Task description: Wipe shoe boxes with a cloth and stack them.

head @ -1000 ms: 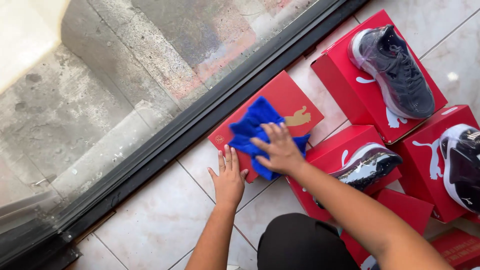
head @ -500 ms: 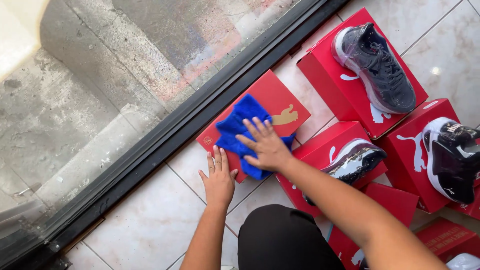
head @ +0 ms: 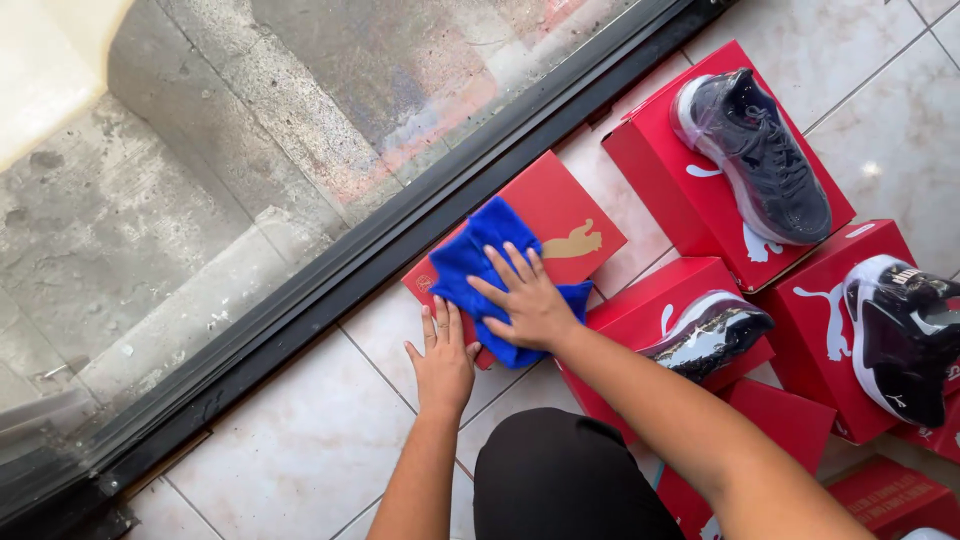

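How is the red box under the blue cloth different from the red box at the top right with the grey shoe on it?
The box by the window has a gold animal emblem on its lid; the far box has a white one. The box by the window carries a blue cloth pressed by the right hand, with the left hand beside it; the far box carries a grey shoe. Both are red, closed, on the tiled floor.

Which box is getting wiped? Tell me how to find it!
Start at the dark window frame crossing the tiled floor. The red box lying closest against it is the one, with the right hand pressing a blue cloth on its lid. Unlike nearby boxes, it carries no shoe and has a gold animal shape.
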